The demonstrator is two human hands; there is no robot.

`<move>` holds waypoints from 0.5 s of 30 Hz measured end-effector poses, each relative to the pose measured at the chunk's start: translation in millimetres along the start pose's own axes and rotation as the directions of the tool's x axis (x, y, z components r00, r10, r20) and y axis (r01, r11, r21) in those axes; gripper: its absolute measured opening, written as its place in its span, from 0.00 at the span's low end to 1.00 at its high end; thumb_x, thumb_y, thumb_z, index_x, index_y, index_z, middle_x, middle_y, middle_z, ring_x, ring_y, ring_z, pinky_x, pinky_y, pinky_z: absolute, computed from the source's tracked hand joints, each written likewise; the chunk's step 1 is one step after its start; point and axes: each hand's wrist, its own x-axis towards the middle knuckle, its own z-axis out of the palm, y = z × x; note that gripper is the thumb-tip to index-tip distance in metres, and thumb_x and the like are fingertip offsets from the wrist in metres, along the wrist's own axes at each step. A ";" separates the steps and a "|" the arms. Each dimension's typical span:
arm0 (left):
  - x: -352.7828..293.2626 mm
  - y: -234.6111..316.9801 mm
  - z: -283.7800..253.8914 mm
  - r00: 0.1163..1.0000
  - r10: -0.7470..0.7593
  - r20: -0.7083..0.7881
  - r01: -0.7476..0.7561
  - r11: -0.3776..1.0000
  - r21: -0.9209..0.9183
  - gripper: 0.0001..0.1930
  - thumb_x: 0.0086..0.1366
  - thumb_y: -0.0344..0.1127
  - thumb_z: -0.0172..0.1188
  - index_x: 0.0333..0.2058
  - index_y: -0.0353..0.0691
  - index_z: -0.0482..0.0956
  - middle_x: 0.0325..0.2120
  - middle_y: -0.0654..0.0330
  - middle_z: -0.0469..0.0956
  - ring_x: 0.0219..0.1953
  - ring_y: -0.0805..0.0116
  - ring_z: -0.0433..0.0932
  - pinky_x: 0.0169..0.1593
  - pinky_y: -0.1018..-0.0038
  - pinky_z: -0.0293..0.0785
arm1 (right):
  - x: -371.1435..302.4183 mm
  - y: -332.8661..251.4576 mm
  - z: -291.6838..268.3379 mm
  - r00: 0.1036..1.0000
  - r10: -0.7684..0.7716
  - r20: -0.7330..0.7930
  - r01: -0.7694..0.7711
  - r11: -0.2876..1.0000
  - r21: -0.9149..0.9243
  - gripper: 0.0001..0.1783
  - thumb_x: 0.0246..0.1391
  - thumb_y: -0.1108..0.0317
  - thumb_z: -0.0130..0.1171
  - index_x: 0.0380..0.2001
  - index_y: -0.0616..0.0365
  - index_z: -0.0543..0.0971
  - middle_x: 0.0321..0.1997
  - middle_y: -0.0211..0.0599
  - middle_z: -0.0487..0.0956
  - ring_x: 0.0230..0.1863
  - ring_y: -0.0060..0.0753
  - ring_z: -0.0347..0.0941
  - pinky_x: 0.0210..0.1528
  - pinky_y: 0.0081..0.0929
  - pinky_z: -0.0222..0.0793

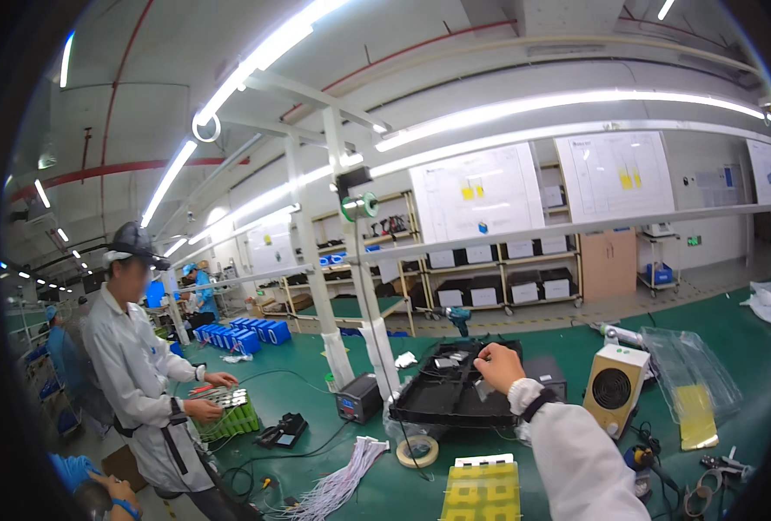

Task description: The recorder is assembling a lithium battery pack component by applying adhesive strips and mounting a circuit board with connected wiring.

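Note:
My right hand [500, 369], in a white sleeve with a black wristband, reaches over a black plastic tray [429, 406]. Its fingers are closed together. A small greyish piece shows just below the fingertips, too small to name. Inside the tray lie small pale metallic pieces [446, 361]. Nearer to me, below the tray, is a yellow-covered battery pack [481, 495] with a white strip along its far edge. My left hand is not in view.
A fan unit [612, 391] and clear plastic sheet [694, 369] lie right. Left of the tray are a tape roll [417, 451], white wires [342, 482] and a black power box [358, 398]. A co-worker [133, 365] handles a green battery pack [231, 415]; another person's hand [118, 492] shows lower left.

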 end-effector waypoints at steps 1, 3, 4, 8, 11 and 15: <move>-1.9 -18.7 8.8 0.983 -0.182 -0.002 0.172 0.933 -0.315 0.08 0.63 0.34 0.62 0.36 0.35 0.79 0.29 0.47 0.77 0.32 0.45 0.76 0.36 0.61 0.73 | -3.7 -35.7 -19.1 0.998 0.017 0.057 -0.023 0.994 0.102 0.15 0.52 0.61 0.62 0.38 0.60 0.83 0.37 0.51 0.83 0.42 0.54 0.80 0.47 0.42 0.74; 30.9 -26.2 14.8 0.967 -0.209 -0.149 0.092 0.823 -0.560 0.06 0.61 0.29 0.63 0.35 0.34 0.79 0.27 0.49 0.77 0.28 0.48 0.75 0.32 0.63 0.72 | -17.6 -88.0 -50.6 0.990 -0.075 0.122 0.049 0.978 0.204 0.15 0.54 0.61 0.63 0.39 0.60 0.83 0.35 0.47 0.83 0.38 0.46 0.80 0.44 0.38 0.74; 56.7 -13.2 3.5 0.937 -0.062 -0.343 -0.116 0.873 -0.475 0.05 0.59 0.26 0.64 0.34 0.33 0.80 0.25 0.50 0.76 0.26 0.50 0.75 0.31 0.65 0.72 | -24.9 -111.6 -62.6 0.973 -0.141 0.182 0.082 0.952 0.296 0.15 0.55 0.61 0.63 0.40 0.61 0.82 0.33 0.43 0.84 0.35 0.39 0.80 0.41 0.33 0.74; 115.2 101.2 -85.3 0.914 0.297 -0.275 -0.398 0.781 -0.481 0.59 0.52 0.36 0.75 0.71 0.35 0.38 0.70 0.48 0.50 0.73 0.55 0.50 0.71 0.58 0.52 | -61.8 -200.1 -79.3 0.890 -0.380 0.251 0.151 0.767 0.624 0.11 0.61 0.65 0.61 0.40 0.64 0.81 0.30 0.28 0.79 0.32 0.15 0.71 0.34 0.20 0.69; 141.0 143.2 -112.9 0.815 0.427 -0.392 -0.563 0.744 -0.360 0.51 0.57 0.39 0.73 0.69 0.36 0.44 0.66 0.49 0.58 0.67 0.57 0.59 0.66 0.60 0.60 | -99.6 -257.5 -76.9 0.819 -0.516 0.250 0.127 0.588 0.798 0.09 0.62 0.68 0.61 0.41 0.62 0.80 0.32 0.23 0.78 0.33 0.12 0.70 0.35 0.16 0.67; 139.5 180.0 -132.8 0.786 0.257 -0.562 -0.598 0.545 -0.588 0.25 0.65 0.42 0.56 0.56 0.33 0.68 0.53 0.52 0.75 0.55 0.58 0.73 0.52 0.56 0.73 | -132.2 -304.7 -76.5 0.757 -0.587 0.288 -0.036 0.402 0.915 0.11 0.64 0.67 0.59 0.45 0.62 0.78 0.34 0.22 0.77 0.35 0.09 0.70 0.35 0.12 0.67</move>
